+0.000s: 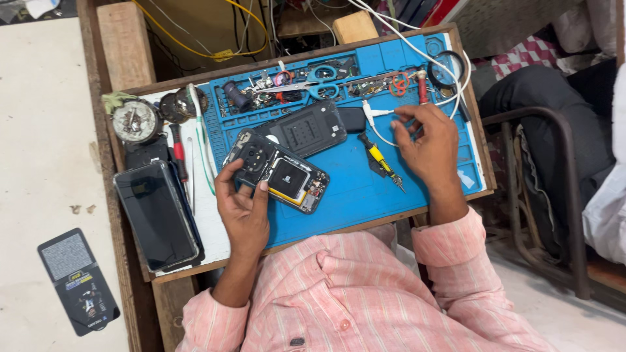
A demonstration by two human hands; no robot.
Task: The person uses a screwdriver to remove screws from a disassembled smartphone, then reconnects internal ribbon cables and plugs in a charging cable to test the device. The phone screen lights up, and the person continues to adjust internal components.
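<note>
An opened phone (280, 171) with its back off lies on a blue work mat (352, 195), its camera block and dark coil exposed. My left hand (242, 207) grips the phone's near left edge, thumb on top. The phone's black back cover (306, 129) lies just beyond it. My right hand (425, 145) hovers over the mat's right side, fingers curled, fingertips by a white cable plug (377, 113); I cannot tell whether it pinches anything. A yellow-handled screwdriver (380, 163) lies between the hands.
Blue-handled scissors (323, 81), tweezers and small parts fill the mat's far trays. A whole dark phone (156, 214) lies at the left of the wooden bench, with a red screwdriver (178, 154) and round metal part (135, 121). A chair arm (548, 117) stands right.
</note>
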